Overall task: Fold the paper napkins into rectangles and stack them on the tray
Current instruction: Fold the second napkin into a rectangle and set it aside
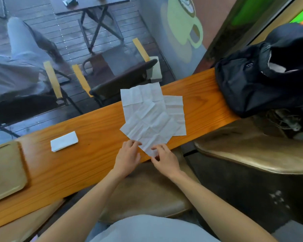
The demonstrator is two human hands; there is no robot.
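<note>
Several unfolded white paper napkins (148,117) lie overlapped on the narrow wooden counter (98,133). The top napkin's near corner hangs over the counter's front edge. My left hand (129,155) pinches that napkin's lower left edge with fingers and thumb. My right hand (165,158) pinches the near corner itself. One napkin folded into a rectangle (64,141) rests on the counter to the left. The tan tray (5,170) sits at the far left with nothing visible on it.
A black bag (262,75) occupies the counter's right end. A window runs along the counter's far edge, with outdoor chairs and a table behind the glass. A padded stool (147,193) stands below my arms, another one (255,151) to the right.
</note>
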